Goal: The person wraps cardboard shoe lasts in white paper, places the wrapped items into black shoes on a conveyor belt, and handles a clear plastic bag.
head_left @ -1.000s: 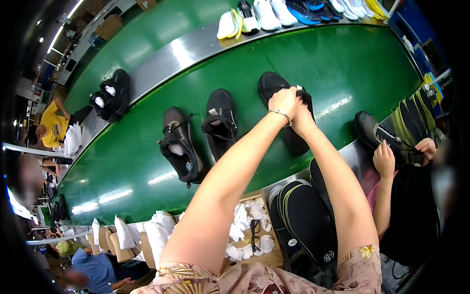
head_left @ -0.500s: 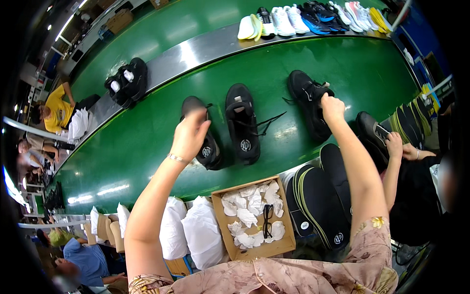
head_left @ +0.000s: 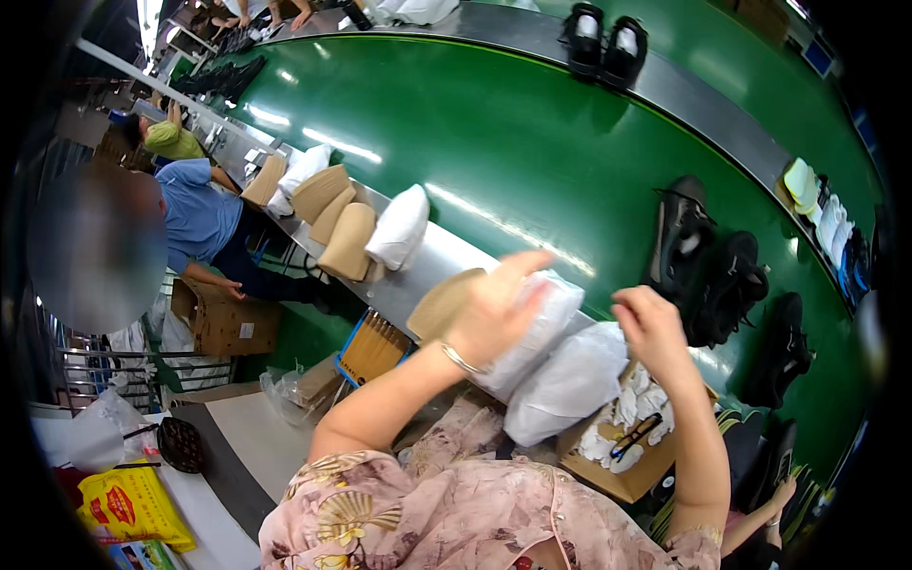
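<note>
**Left hand on a white bag, right hand raised beside it**

Your left hand is lifted in front of you, wrist bent back with a thin bracelet on it, fingers spread and pressed against a white plastic bag. Whether those fingers are clamped round the bag or only laid flat on it, you cannot tell from here. The bag sits under and just past your palm, soft and crinkled, stuffed full. A second white bag lies just below it, touching it, equally puffy and smooth-skinned. Your right hand hangs in the air to the right of both, fingers loosely curled and holding nothing, above an open cardboard box filled with crumpled white paper wads. Behind your left hand a flat tan cardboard piece leans at the metal rim of the glossy green conveyor. Black shoes stand on the belt beyond your right hand, well apart from the bags
</note>
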